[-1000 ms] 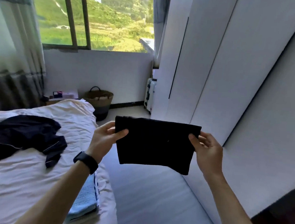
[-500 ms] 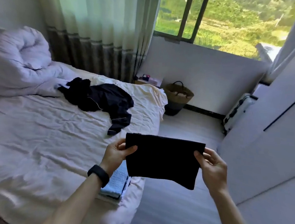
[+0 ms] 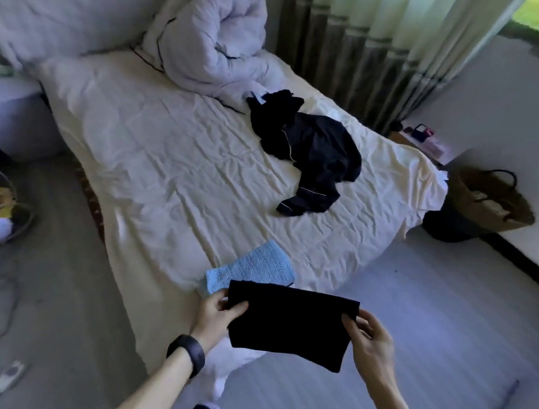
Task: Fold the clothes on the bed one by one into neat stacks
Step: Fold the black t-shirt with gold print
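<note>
The left hand point(image 3: 217, 313) is pinching the left edge of a folded black cloth point(image 3: 287, 325), thumb on top. The cloth is hanging in the air at the near corner of the bed point(image 3: 167, 170), partly covering a folded blue knit point(image 3: 256, 268). Behind, a crumpled dark garment point(image 3: 311, 143) is lying on the sheet. The right hand point(image 3: 370, 341) is pinching the right edge.

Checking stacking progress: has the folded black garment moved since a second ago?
Yes. The folded black garment has moved leftward, from over the floor toward the corner of the bed; its edge now overlaps the light blue folded stack.
</note>
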{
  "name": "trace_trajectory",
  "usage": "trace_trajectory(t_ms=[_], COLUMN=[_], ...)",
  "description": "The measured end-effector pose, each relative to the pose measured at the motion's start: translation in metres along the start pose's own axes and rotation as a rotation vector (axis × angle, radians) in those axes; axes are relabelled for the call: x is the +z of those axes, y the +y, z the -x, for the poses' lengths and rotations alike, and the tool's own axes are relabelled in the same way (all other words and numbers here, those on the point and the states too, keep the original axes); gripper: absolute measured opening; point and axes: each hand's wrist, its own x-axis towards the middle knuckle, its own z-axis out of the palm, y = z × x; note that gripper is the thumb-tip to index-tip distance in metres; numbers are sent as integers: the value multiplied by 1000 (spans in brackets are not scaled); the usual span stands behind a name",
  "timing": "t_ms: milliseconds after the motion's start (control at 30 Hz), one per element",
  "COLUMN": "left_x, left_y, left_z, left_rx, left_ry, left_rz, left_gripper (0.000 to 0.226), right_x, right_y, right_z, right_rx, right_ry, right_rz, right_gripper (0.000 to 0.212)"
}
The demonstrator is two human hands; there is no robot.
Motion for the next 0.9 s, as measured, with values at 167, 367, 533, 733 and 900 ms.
trace_trajectory(t_ms=[167, 367, 533, 733, 900], left_x=[23, 30, 24, 7, -4], left_y=[-30, -52, -59, -60, -73], left_z=[22, 25, -10, -82, -137], left_rx=[-91, -154, -189, -281, -399], left_ry=[233, 402, 486, 487, 466], left_rz=[113, 186, 212, 239, 152], left_gripper=[17, 13, 6, 5, 6], right_x=[-4, 27, 78, 140, 185], right_y=[8, 1, -8, -3, 10], right_z=[-53, -103, -146, -210, -256], right_rx=[4, -38, -45, -10, 28], right_ry=[-212, -389, -464, -504, -549], right_rz=[128, 261, 347, 483, 583], right_gripper=[9, 7, 6, 14, 13])
